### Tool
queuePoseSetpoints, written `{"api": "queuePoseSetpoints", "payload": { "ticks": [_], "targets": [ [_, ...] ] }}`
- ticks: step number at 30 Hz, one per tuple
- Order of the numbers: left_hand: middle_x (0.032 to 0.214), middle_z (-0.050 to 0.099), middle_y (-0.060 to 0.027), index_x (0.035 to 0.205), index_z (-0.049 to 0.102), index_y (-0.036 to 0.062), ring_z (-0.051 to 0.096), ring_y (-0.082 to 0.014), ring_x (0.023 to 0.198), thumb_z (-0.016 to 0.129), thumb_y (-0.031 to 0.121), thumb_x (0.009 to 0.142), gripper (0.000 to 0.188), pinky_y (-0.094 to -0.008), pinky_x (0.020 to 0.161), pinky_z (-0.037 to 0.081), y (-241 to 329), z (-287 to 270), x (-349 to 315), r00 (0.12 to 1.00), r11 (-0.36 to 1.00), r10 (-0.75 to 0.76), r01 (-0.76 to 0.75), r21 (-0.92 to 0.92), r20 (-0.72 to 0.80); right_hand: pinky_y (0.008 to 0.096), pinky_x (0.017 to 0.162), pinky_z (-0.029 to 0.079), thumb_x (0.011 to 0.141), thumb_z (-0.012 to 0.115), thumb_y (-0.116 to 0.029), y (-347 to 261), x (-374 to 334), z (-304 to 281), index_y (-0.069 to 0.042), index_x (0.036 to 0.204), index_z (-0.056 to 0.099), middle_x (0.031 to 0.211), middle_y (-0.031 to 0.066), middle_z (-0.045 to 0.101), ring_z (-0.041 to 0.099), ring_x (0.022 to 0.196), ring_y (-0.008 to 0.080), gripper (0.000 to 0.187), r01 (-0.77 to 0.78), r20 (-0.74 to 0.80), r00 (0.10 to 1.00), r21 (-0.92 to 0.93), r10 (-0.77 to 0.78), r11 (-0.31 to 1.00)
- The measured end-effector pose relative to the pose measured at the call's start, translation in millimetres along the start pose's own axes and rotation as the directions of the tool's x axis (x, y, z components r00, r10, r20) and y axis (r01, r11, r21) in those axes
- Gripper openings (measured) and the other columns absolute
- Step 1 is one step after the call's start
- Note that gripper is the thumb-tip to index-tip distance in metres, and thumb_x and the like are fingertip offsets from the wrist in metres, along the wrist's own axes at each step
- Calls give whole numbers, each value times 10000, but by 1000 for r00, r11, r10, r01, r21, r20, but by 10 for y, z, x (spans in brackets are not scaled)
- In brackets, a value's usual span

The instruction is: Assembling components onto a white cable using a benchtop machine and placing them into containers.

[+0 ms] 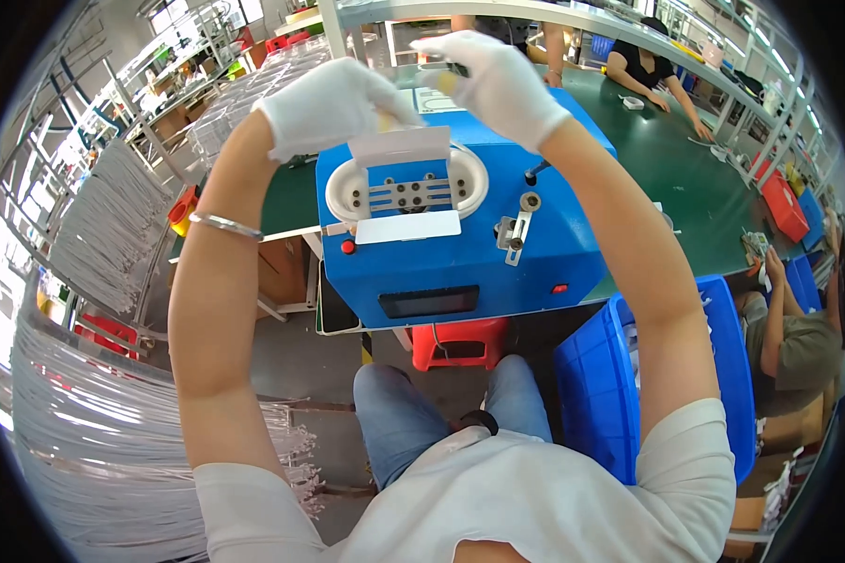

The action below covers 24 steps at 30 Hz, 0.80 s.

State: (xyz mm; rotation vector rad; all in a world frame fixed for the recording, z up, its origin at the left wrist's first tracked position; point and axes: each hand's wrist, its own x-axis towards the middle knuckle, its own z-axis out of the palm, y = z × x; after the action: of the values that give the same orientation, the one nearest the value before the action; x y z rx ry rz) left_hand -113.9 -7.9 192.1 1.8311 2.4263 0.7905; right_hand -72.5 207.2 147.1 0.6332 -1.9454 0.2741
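Both gloved hands, left hand (333,105) and right hand (498,80), pinch something small I cannot identify above the blue machine (460,235); loosened fingers could drop it.

Both forearms bare, raised toward upper centre of frame — left hand (333,105) white-gloved, fingers curled; right hand (498,83) white-gloved, fingers bent, slightly higher.
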Motion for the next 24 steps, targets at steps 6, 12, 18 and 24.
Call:
{"api": "queuePoseSetpoints", "payload": {
  "ticks": [6,12,18,24],
  "targets": [
    [812,673,-137,912,730,77,622,-238,722,634,66,741,196,-289,754,501,100,-106,-576,976,969,-195,207,135,-95,305,678,497,702,681,-71,-762,-120,-534,-77,936,662,794,65,599,608,771,230,234,199,166,967,-20,-193,980],
    [827,671,-158,920,702,80,642,-320,772,599,97,778,176,-368,737,516,161,147,-649,962,859,-170,251,446,-214,323,635,503,714,664,-81,-703,-205,-319,-68,849,647,772,85,567,607,758,250,136,210,409,907,-234,-100,949],
    [880,632,-98,917,659,65,624,-276,830,641,137,789,148,-367,724,509,164,614,-576,856,884,120,138,446,-502,329,687,510,798,646,-157,-705,-100,-315,-46,903,638,838,106,605,610,766,253,153,48,515,856,-143,33,989],
    [843,626,-87,858,688,68,612,-267,832,628,106,772,111,-350,737,505,52,613,-534,882,946,49,110,306,-468,277,780,519,968,451,-318,-216,-168,-109,-43,1146,597,984,96,647,619,857,172,359,-647,758,577,197,305,736]
  ]
}}
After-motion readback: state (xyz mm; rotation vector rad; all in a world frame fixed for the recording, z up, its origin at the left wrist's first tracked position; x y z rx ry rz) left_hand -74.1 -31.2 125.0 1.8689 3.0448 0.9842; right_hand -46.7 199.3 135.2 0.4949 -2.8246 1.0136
